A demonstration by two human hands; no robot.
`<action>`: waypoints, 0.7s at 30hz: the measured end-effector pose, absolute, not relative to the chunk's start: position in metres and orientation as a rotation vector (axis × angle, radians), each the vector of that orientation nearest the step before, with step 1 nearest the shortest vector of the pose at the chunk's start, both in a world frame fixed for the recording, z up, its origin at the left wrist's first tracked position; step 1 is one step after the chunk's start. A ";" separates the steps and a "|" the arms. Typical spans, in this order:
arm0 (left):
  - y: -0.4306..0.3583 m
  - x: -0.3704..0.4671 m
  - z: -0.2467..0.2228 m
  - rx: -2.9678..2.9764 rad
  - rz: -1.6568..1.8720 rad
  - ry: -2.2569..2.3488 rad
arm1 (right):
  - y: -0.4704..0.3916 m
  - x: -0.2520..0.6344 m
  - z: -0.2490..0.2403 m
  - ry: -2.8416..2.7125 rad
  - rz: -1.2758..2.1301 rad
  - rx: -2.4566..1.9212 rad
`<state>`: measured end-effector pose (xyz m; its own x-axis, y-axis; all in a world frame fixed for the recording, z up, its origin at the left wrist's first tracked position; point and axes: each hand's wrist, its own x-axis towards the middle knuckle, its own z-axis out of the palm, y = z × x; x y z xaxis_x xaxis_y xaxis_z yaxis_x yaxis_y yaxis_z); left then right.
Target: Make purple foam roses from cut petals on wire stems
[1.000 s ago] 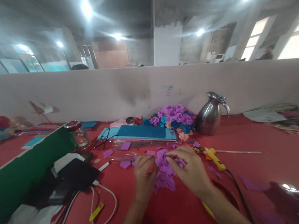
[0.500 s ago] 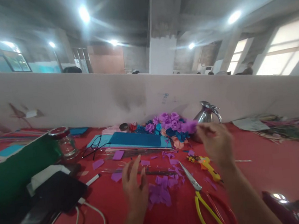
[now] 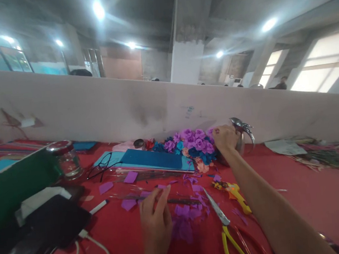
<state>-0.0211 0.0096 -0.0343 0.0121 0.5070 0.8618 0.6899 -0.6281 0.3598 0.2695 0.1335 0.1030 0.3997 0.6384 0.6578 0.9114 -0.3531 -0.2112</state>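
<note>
My right hand (image 3: 226, 137) reaches to the back of the table, fingers pinched at a purple paper flower (image 3: 210, 132) on the right side of a bunch. Crowded together in that bunch are purple paper roses (image 3: 188, 139) with blue and peach flowers (image 3: 203, 167); its base is hidden. Near the front, my left hand (image 3: 156, 224) hovers with loosely bent fingers apart, holding nothing visible. Beside it lie cut pieces of purple paper (image 3: 184, 217) and a thin dark stick (image 3: 182, 200). Scissors with yellow handles (image 3: 218, 210) rest to the right of the scraps.
A metal jug (image 3: 240, 136) stands behind my right hand. Near the scissors is a yellow glue gun (image 3: 237, 196). Blue sheets (image 3: 151, 160), eyeglasses (image 3: 104, 165), a glass jar (image 3: 68, 162) and a black device (image 3: 55, 223) with white cables occupy the left. A white partition (image 3: 110, 108) borders the back.
My right hand has moved forward and slightly left, bringing the purple flower against the bunch. My left hand has turned a little, its fingers shifting right. The view has shifted slightly.
</note>
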 end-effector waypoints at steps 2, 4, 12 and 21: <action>0.010 -0.021 -0.035 -2.088 -1.674 -1.275 | 0.148 0.263 0.094 -1.331 -0.564 -2.158; 0.010 -0.021 -0.036 -2.063 -1.658 -1.291 | 0.158 0.257 0.083 -1.334 -0.517 -2.181; 0.014 -0.024 -0.037 -2.023 -1.659 -1.352 | 0.150 0.258 0.072 -1.421 -0.363 -2.169; 0.027 -0.030 -0.038 -1.926 -2.084 -1.815 | 0.034 0.248 0.072 -1.568 -0.200 -1.750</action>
